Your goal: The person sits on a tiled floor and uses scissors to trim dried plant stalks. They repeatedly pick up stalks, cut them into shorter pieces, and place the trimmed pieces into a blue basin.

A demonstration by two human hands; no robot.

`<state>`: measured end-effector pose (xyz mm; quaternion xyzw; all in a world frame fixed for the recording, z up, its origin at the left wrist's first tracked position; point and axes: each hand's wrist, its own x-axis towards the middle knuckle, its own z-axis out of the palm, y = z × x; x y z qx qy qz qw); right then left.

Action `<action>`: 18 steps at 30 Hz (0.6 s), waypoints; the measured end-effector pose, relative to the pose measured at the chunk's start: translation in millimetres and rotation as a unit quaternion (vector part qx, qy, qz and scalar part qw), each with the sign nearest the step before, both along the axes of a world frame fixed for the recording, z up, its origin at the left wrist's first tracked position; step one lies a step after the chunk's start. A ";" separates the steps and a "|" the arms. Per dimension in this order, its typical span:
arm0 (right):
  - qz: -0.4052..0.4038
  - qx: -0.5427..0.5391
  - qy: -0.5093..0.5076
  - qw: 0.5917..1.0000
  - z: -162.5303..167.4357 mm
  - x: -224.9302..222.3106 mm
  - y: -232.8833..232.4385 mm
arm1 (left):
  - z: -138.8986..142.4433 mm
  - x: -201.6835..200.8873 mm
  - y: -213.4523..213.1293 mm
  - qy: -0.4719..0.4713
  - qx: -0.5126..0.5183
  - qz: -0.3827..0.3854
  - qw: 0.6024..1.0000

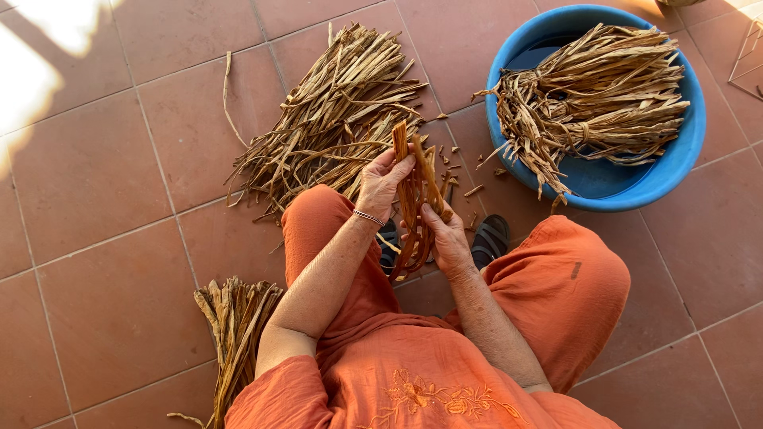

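Observation:
I hold a few damp brown leaf strips [413, 202] upright between my knees. My left hand [380, 184] grips them near the top, a thin bracelet on its wrist. My right hand [447, 237] pinches the same strips lower down, on their right side. The strips bend and loop downward toward my feet. I sit in orange clothes, with dark sandals [490, 238] showing between my legs.
A loose pile of dry straw-coloured leaves [338, 111] lies on the terracotta tile floor [95, 183] ahead. A blue basin [683, 155] at the upper right holds tied bundles [600, 91]. Another bundle [234, 326] lies by my left side.

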<state>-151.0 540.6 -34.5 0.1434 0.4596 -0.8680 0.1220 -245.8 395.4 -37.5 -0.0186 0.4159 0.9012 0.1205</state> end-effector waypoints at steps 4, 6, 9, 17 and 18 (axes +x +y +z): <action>0.007 0.034 0.031 0.999 -10.2 -0.3 0.4 | 4.7 0.3 1.7 0.003 -0.008 -0.006 1.000; 0.000 0.044 0.043 0.998 -13.2 -0.7 -0.5 | 9.2 3.1 1.0 0.017 -0.015 -0.027 0.999; 0.008 0.055 0.051 0.997 -15.5 0.6 -1.2 | 13.8 5.2 1.7 0.013 -0.042 -0.028 0.999; -0.059 0.044 0.050 0.996 -26.6 0.4 4.5 | -2.8 7.7 4.1 -0.057 -0.054 -0.086 0.993; -0.060 0.037 0.058 0.996 -28.0 -0.1 5.5 | -4.7 9.0 4.4 -0.073 -0.062 -0.107 0.990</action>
